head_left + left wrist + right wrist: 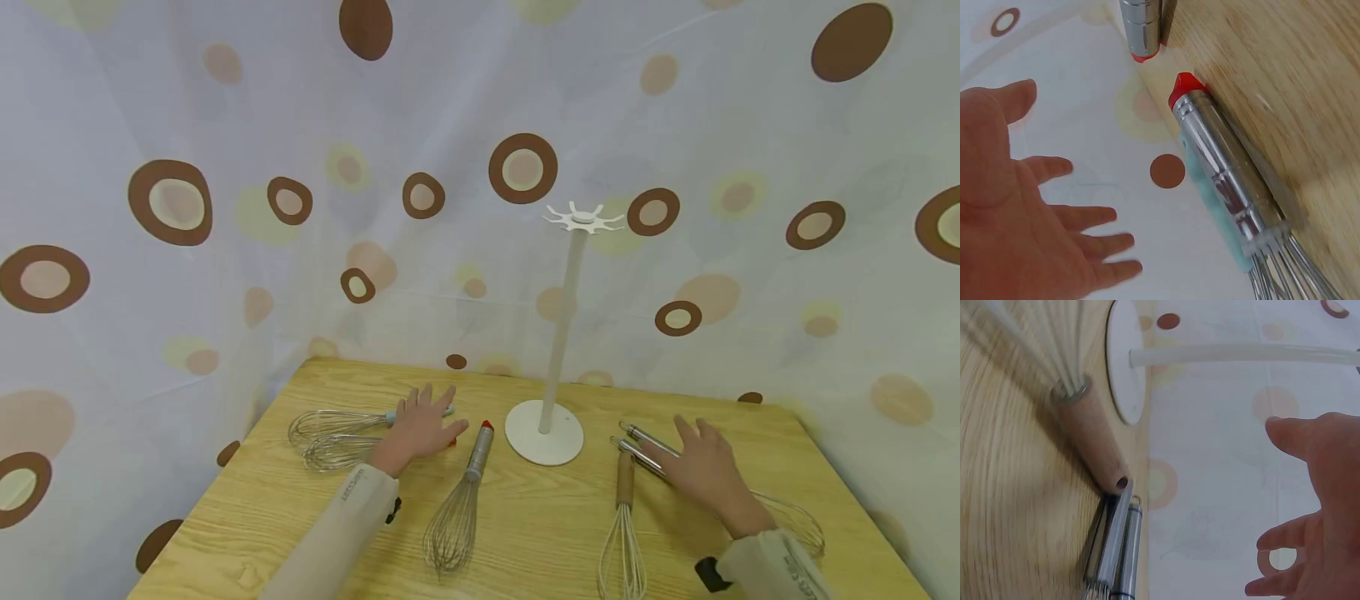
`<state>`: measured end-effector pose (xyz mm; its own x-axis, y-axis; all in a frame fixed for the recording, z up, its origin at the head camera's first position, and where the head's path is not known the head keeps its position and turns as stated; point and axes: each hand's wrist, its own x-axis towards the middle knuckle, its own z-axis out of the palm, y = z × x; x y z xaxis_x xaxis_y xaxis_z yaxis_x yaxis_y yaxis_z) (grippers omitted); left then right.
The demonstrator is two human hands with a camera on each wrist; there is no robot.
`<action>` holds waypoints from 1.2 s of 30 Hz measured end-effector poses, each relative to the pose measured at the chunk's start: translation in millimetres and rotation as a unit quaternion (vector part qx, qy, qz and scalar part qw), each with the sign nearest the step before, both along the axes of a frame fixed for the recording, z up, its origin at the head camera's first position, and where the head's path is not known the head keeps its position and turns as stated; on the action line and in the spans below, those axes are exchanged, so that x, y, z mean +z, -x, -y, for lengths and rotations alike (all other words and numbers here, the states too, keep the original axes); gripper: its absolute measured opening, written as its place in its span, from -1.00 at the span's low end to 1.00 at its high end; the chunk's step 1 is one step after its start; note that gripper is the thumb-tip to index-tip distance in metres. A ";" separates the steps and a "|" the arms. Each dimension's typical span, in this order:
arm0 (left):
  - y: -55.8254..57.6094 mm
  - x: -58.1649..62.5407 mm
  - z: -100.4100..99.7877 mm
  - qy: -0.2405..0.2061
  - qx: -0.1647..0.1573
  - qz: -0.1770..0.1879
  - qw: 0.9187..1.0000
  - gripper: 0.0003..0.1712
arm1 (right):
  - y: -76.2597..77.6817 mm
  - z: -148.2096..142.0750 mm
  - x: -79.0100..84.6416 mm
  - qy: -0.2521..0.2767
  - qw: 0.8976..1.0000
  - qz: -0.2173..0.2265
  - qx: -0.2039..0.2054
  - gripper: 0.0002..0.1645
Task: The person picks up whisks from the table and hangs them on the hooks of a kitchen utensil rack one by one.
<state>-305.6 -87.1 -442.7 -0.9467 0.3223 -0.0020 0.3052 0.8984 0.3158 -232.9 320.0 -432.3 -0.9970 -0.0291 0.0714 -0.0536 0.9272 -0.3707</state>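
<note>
We see the left hand (420, 427) reaching forward over the worktop (540, 550), palm down, its fingers straight and fanned, the thumb out toward the right; it has hold of nothing. The right hand (703, 473) reaches forward too, wide-spread and also gripping nothing, with a clear gap between thumb and fingers.

Below the left hand we find two whisks lying side by side: a blue-handled whisk (390, 418) and, nearer the person, a red-tipped steel whisk (1229, 162), their wire loops out to that hand's left. Just to its right lies another red-tipped whisk (472, 477), shiny handle pointing away, its rounded wires toward us.

Under the right hand we make out two plain steel whisks (648, 461), their slim handles slanting out past the thumb side and partly hidden by the hand. Left of that hand lies a wooden-handled whisk (625, 492) with pale wires. Between the hands, farther back, a white stand (562, 333) rises upright, hooks spread around its top.
</note>
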 end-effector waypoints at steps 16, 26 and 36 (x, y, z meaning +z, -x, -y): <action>35.1 25.3 -81.6 -0.254 -0.091 0.051 0.962 -0.28 | 26.9 38.6 42.5 0.197 0.978 -0.051 0.050 -0.15; 35.5 29.6 -130.4 -0.369 -0.104 0.076 0.921 -0.38 | 44.3 61.4 65.5 0.222 0.969 -0.078 0.068 -0.28; 42.2 17.9 -153.2 -0.416 -0.064 0.004 0.907 -0.58 | 66.5 81.3 85.8 0.261 0.958 -0.062 0.101 -0.34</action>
<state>-347.7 66.0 -424.9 -0.9021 0.3235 0.2855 0.3851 0.3050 0.8710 -299.3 238.7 -346.5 -0.9577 -0.1491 0.2459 -0.2861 0.5824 -0.7609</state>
